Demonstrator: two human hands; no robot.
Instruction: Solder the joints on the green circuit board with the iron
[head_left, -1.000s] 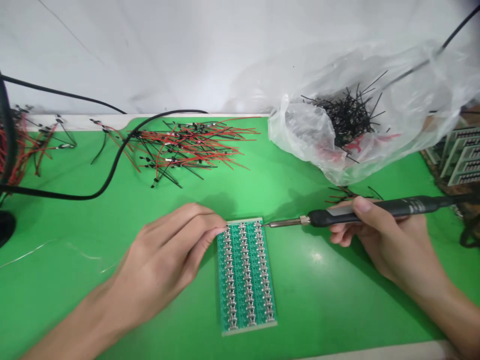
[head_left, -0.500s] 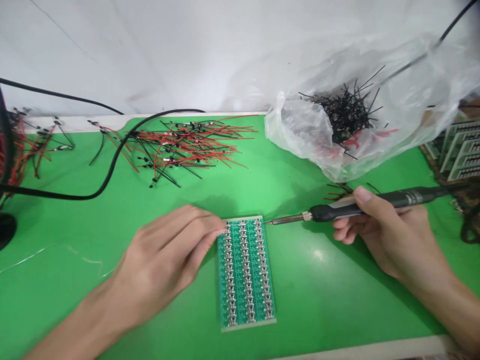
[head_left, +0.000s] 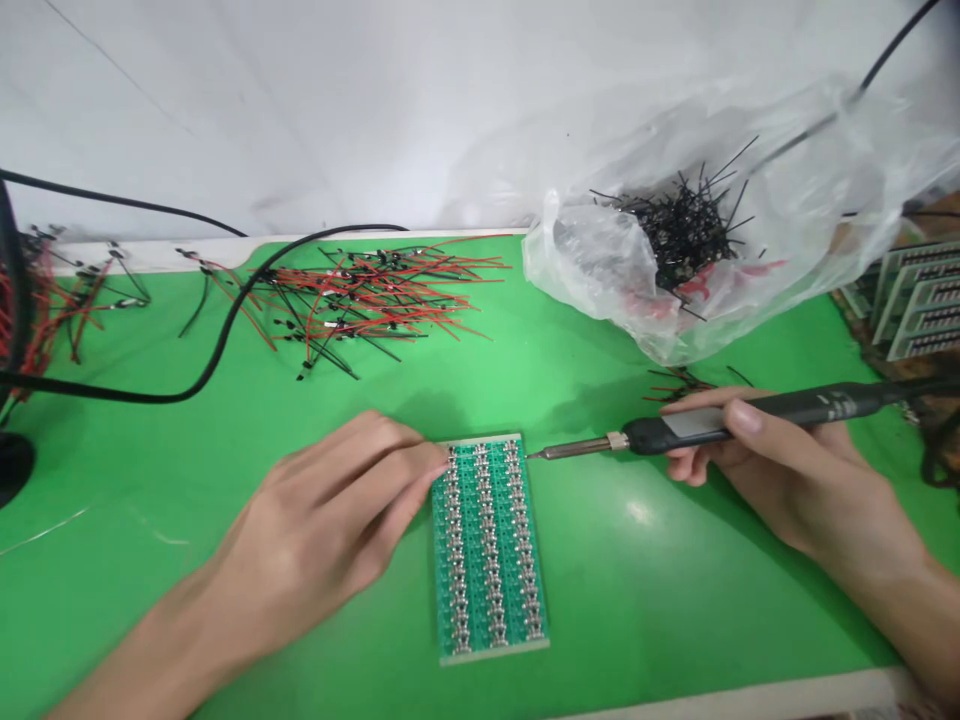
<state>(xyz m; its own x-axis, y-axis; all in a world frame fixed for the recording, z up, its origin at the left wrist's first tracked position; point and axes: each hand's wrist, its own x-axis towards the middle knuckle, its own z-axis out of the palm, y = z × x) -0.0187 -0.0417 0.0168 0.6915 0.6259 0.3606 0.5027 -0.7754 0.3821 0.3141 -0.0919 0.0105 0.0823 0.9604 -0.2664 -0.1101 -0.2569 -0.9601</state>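
A green circuit board (head_left: 491, 560) with three long rows of shiny solder points lies flat on the green mat. My left hand (head_left: 337, 500) has its thumb and fingers pinched together at the board's upper left corner; anything small between the fingertips is hidden. In my right hand (head_left: 795, 460) is a black and grey soldering iron (head_left: 697, 425), held like a pen. Its metal tip points left and sits close beside the board's upper right edge; whether it touches I cannot tell.
Red and black wire leads (head_left: 375, 290) lie in a pile behind the board. A clear plastic bag (head_left: 592, 250) of black wires stands back right, near upright circuit boards (head_left: 930, 300). One black cable (head_left: 217, 350) loops across the left. Thin solder wire (head_left: 52, 530) lies at left.
The soldering iron has dropped slightly toward the board's right edge and its handle lies a little flatter. My left hand keeps its pinch at the corner. The whole view has shifted slightly.
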